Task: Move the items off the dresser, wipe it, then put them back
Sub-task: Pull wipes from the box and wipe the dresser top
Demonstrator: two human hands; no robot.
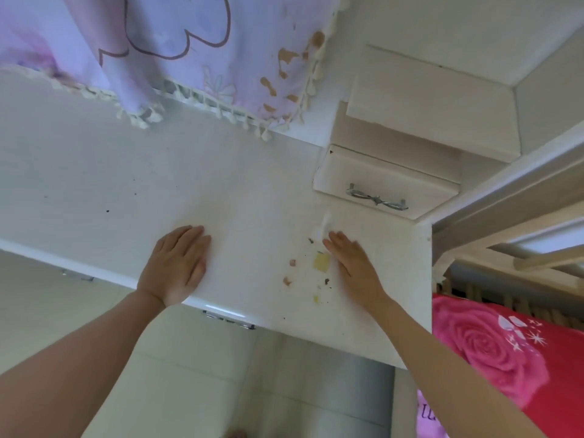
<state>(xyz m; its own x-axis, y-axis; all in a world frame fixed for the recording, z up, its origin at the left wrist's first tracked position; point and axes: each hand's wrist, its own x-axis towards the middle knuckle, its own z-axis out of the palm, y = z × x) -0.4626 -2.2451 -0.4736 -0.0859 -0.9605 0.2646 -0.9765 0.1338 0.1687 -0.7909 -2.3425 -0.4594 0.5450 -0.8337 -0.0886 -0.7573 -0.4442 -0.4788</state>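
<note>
Pale tiled floor, lilac curtain

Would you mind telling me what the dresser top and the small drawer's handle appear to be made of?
The dresser top looks like white laminated or painted board with a smooth, faintly glossy finish; its front edge catches light. The small drawer's handle looks like silvery metal, with bright glints, though plated plastic is possible.

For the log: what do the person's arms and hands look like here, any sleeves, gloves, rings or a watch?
Both forearms are bare as far as the frame shows, with no sleeve edge in view. The left hand and right hand wear no gloves, and no ring, watch or bracelet shows on either. The right hand is slightly motion-blurred, so fine detail on its fingers cannot be checked.
</note>
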